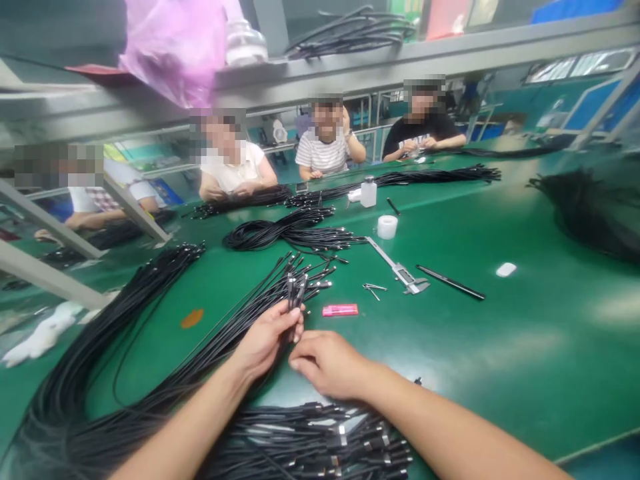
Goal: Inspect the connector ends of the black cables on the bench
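My left hand (pixel 270 333) is closed around a few black USB cables (pixel 296 290), their metal-tipped plugs pointing up and away from me. Just to its right, my right hand (pixel 330 363) has curled fingers, with thumb and forefinger close to the lower part of the held cables. Whatever may lie inside those right fingers is hidden. Behind my left hand a loose bundle of black cables (pixel 245 297) spreads over the green table. Under my forearms lies another thick bundle of plug ends (pixel 345 437). A pink-red lighter (pixel 340 310) rests beyond my hands.
A digital caliper (pixel 400 273), a black pen (pixel 450 281), a roll of clear tape (pixel 387 227) and a white bottle (pixel 369 192) are on the green table (pixel 505 347). More cable bundles (pixel 280 230) lie farther back. Several people sit across, beneath a metal shelf (pixel 450 57).
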Action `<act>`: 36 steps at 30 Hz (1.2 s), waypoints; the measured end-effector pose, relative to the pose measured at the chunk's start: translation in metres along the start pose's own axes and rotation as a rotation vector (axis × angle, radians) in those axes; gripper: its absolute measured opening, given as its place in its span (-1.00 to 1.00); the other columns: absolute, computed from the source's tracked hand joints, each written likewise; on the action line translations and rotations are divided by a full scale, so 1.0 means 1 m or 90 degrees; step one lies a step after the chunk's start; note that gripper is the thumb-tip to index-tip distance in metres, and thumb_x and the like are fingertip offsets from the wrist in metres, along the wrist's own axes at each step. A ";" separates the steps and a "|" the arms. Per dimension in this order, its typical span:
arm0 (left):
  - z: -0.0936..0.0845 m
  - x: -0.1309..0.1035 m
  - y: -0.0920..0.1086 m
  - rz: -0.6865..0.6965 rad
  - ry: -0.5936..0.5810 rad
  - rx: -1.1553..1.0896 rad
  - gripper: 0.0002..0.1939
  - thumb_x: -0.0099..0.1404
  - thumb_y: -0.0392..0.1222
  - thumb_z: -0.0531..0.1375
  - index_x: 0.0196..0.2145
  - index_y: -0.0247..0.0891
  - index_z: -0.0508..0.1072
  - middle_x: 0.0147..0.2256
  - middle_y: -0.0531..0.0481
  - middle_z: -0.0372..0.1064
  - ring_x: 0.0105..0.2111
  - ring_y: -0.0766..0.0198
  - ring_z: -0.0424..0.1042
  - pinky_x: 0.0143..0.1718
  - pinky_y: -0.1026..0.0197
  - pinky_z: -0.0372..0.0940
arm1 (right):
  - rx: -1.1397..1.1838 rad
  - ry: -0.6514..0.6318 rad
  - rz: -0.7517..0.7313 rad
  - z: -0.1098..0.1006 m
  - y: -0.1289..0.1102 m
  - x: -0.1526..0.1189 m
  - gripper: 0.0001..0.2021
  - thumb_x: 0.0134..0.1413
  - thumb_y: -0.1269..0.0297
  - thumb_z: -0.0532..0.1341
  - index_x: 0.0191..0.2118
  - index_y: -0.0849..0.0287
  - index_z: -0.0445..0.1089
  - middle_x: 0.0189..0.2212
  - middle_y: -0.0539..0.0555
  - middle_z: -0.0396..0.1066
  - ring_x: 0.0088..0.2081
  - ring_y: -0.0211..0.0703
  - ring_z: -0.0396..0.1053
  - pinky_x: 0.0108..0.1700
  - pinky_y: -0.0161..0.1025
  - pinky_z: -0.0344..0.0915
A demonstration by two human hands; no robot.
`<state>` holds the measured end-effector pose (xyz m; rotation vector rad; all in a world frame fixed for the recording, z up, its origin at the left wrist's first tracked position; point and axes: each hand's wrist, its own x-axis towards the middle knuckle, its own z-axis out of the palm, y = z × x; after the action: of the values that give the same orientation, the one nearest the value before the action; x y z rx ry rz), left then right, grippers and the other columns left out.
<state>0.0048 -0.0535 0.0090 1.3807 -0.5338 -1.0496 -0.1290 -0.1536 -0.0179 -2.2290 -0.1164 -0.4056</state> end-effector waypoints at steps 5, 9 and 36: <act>-0.001 0.005 -0.001 0.026 0.037 -0.015 -0.67 0.07 -0.15 0.43 -0.24 -0.35 0.51 -0.37 -0.02 0.42 -0.38 0.34 0.39 -0.33 0.31 0.28 | -0.019 0.102 0.100 -0.006 0.015 0.005 -0.81 0.20 0.44 0.16 -0.33 0.20 0.54 -0.41 0.06 0.47 -0.33 -0.19 0.36 -0.22 -0.28 0.22; -0.002 0.005 -0.007 0.054 0.021 -0.012 -0.65 0.06 -0.11 0.43 -0.26 -0.36 0.50 -0.45 0.04 0.37 -0.50 0.38 0.33 -0.46 0.31 0.23 | 0.023 0.186 0.159 -0.013 0.031 0.008 -0.82 0.17 0.36 0.18 -0.37 0.21 0.54 -0.44 0.06 0.45 -0.37 -0.18 0.36 -0.26 -0.25 0.23; 0.010 -0.003 -0.010 0.010 -0.058 0.067 -0.64 0.02 -0.15 0.42 -0.28 -0.29 0.42 -0.43 0.11 0.29 -0.58 0.44 0.22 -0.61 0.36 0.16 | 0.396 0.320 0.237 -0.046 0.047 -0.005 -0.64 0.15 -0.02 0.25 -0.18 0.22 0.47 -0.41 0.06 0.45 -0.48 -0.27 0.35 -0.50 -0.33 0.26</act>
<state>-0.0077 -0.0550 0.0025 1.4229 -0.6740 -1.0888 -0.1352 -0.2180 -0.0272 -1.4465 0.3854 -0.6102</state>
